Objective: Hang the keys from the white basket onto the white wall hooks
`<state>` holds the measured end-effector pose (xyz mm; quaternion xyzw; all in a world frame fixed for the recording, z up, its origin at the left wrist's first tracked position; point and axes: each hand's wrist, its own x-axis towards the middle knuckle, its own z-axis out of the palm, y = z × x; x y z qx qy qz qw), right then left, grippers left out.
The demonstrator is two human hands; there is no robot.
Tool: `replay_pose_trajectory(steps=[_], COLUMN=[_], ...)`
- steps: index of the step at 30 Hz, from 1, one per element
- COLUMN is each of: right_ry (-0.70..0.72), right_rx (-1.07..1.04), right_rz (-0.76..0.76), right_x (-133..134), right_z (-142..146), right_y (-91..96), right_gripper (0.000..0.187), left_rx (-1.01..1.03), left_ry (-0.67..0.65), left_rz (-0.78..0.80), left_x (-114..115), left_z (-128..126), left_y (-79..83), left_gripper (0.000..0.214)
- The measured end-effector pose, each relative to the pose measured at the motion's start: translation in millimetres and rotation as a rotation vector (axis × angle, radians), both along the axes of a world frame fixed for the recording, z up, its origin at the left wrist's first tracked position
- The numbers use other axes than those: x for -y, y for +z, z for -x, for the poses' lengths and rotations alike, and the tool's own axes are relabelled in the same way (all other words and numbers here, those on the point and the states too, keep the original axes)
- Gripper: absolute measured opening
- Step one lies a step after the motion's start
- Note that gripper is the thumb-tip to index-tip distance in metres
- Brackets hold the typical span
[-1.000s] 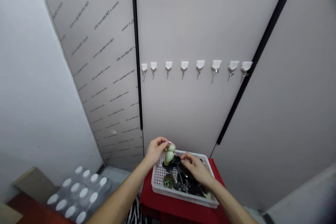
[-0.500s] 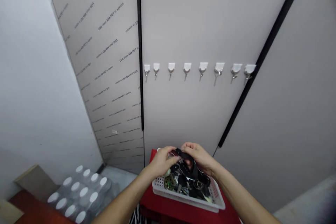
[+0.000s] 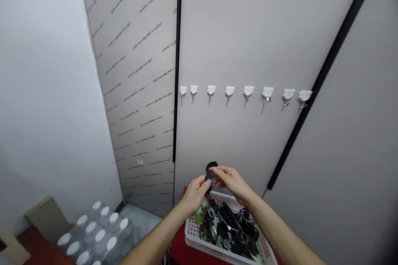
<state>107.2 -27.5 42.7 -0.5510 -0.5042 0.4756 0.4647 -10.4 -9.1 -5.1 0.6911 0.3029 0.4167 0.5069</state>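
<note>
Over the basket's (image 3: 205, 247) far left corner, a black strap (image 3: 208, 170) stands near upright, left hand (image 3: 195, 195) pinching it low, right hand (image 3: 234, 183) at its curled top; whether that one grips, I can't tell.

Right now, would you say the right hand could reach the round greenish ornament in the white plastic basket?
Probably yes: neither hand covers the ornament, though the right hand is at the curved black strap in the left hand.
</note>
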Motion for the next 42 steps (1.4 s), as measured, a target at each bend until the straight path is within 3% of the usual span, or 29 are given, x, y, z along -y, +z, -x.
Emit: replay_pose_trajectory(steps=[11,14,18,21,26,33,36,42], right_ry=[-0.058,0.01,0.071,0.049,-0.02,0.14,0.051,-0.191], right_rx=[-0.301,-0.277,-0.12,-0.079,-0.079,-0.134,-0.135,0.112], right_rz=[-0.24,-0.261,-0.264,-0.283,-0.292,-0.387,-0.45,-0.644], right_x=[-14.6,-14.6,-15.7,-20.2,-32.4,-49.6,-68.5,-111.4], right_z=[18.7,21.5,20.9,20.1,23.8,46.9,64.2,93.0], right_y=[9.0,20.1,34.3,42.8,60.5,105.2,126.1,155.3], right_gripper=[0.029,0.036,0.021,0.021,0.024,0.018,0.015,0.02], left_rx=[0.062,0.122,0.158,0.168,0.25,0.451,0.488,0.488], left_ry=[0.033,0.011,-0.057,-0.049,0.141,0.294,0.325,0.452], left_rz=[0.048,0.087,0.099,0.082,0.028,0.084,0.044,0.009], left_x=[-2.2,-6.2,-12.5,-16.8,-28.6,-56.6,-69.5,-99.9], left_z=[5.0,6.2,7.9,9.1,13.9,34.6,43.0,49.8], left_y=[17.1,22.2,27.5,34.8,61.1,104.7,121.1,148.9], left_gripper=[0.022,0.023,0.026,0.026,0.022,0.019,0.017,0.016])
